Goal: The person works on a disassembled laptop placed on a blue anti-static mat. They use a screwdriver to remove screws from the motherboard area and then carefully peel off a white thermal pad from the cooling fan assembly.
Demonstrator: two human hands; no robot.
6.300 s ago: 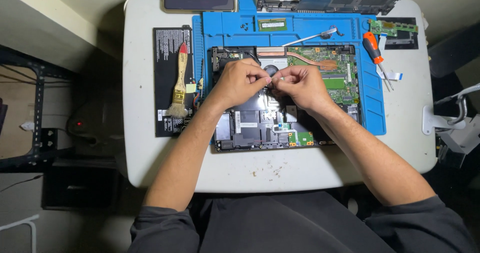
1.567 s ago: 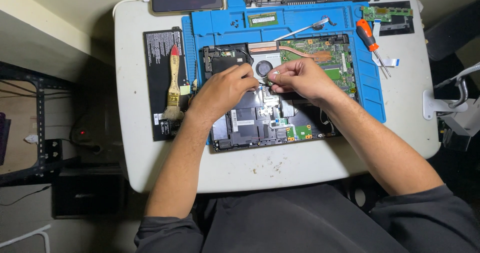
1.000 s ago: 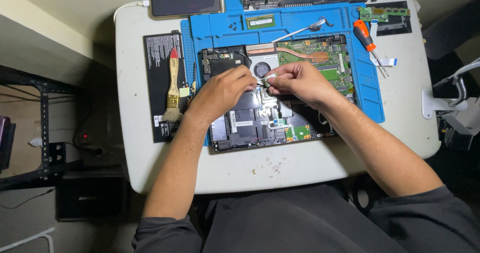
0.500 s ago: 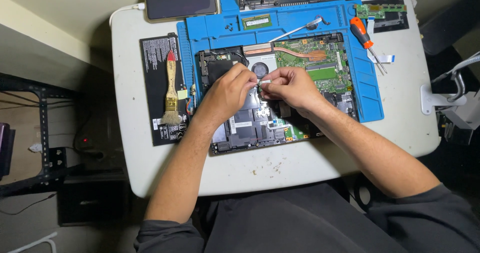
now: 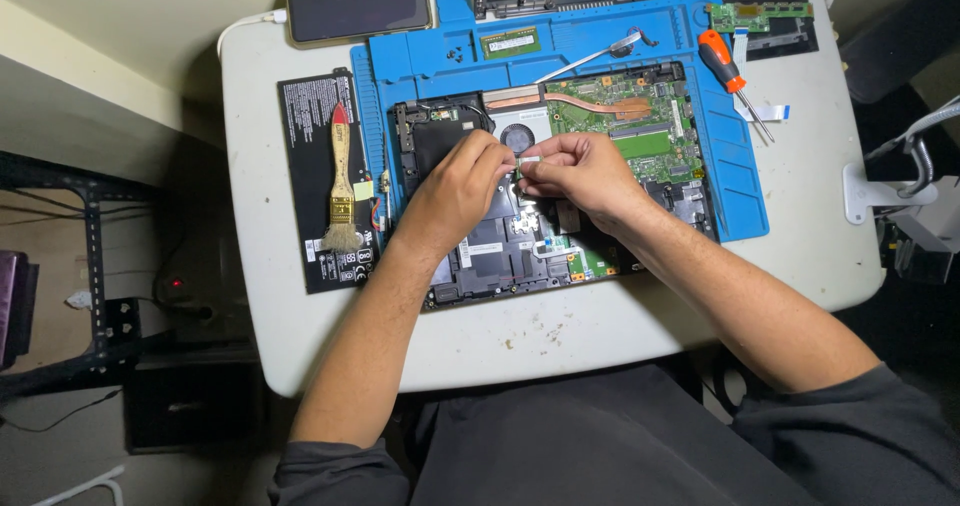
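Note:
An opened laptop base (image 5: 490, 256) with its green circuit board (image 5: 640, 126) exposed lies on a blue work mat (image 5: 560, 46). My left hand (image 5: 455, 191) and my right hand (image 5: 580, 171) meet over the middle of the laptop, just below the round fan (image 5: 515, 138). Both pinch a small pale flat part (image 5: 528, 164) between their fingertips. What the part is I cannot make out; the fingers hide most of it.
On the white table (image 5: 600, 336): a wooden brush (image 5: 342, 181) on a flat black battery (image 5: 310, 136) at left, a phone (image 5: 358, 4) at the back, an orange screwdriver (image 5: 728, 71) and a small green board (image 5: 760, 11) at right, metal tweezers (image 5: 590, 58) on the mat.
Both hands have stayed together over the laptop's middle, fingers working on the small part. The view has shifted a little as my head moved.

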